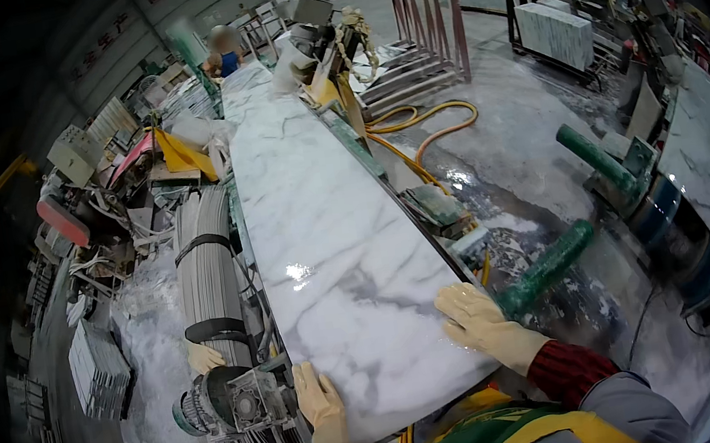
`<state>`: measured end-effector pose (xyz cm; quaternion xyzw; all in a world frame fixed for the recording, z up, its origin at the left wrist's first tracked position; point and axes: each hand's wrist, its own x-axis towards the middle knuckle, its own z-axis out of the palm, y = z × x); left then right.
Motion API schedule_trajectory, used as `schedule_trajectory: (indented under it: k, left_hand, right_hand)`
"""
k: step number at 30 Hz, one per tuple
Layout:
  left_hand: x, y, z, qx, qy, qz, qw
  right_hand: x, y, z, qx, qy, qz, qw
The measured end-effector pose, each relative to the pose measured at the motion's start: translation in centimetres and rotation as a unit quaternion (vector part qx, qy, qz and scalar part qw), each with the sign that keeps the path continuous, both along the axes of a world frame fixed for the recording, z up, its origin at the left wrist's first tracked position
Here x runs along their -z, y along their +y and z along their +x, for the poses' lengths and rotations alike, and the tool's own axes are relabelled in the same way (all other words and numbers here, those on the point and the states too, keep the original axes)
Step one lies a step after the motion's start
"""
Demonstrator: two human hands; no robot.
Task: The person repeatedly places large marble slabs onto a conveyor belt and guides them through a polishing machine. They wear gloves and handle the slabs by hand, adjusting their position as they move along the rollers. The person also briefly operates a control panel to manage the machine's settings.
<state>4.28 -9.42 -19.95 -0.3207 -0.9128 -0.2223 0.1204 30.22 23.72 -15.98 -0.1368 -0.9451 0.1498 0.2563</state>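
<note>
The slab (338, 260), white with grey veins, lies flat and runs lengthwise away from the person. It serves as the reference for all positions below.

Left hand (318, 399): gloved, at the slab's near left corner. Fingers are extended along the edge, not curled around it. Right hand (475, 318): gloved, palm down on the slab's right edge near the same end, fingers spread and slightly bent. Contact on opposite edges would balance the load across the slab; a flat palm would spread pressure over the smooth, wet face.

The motor (235, 400) sits left of the slab, just beside the left hand. The ribbed cover (208, 277) extends beyond it, alongside the slab, presumably to shield the mechanism from slurry. A cream item (205, 356) by the motor may be a loose glove; the view is too coarse to confirm.

Right of the slab, the hose (447, 105) lies looped on the floor, clear of the slab's surface. The rack (429, 23) stands farther off on that side, its uprights suited to keeping sheets on edge.
</note>
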Motion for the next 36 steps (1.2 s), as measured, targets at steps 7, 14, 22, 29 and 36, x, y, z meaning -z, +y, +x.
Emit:
schedule_trajectory:
  k: [7,14,22,29,36]
  left_hand:
    - [-1.2,-1.0,1.7,0.04,-0.024,-0.059,0.997]
    - [-2.5,-7.0,6.4,0.124,-0.081,-0.096,0.984]
    - [0.0,-12.8,6.9,0.173,-0.097,-0.189,0.962]
    - [-2.3,-6.1,3.9,0.155,-0.028,-0.23,0.96]
    - [-2.0,4.0,-1.2,0.213,0.026,-0.152,0.965]
  right_hand:
    - [-3.2,-6.8,8.9,0.008,-0.009,-0.036,0.999]
    - [-3.0,-12.3,13.5,0.087,0.009,-0.066,0.994]
    - [1.0,-18.1,16.7,0.273,0.032,-0.394,0.877]
    - [0.9,-17.7,15.1,0.217,-0.048,-0.734,0.641]
    - [1.8,-15.9,9.4,0.265,-0.146,-0.733,0.609]
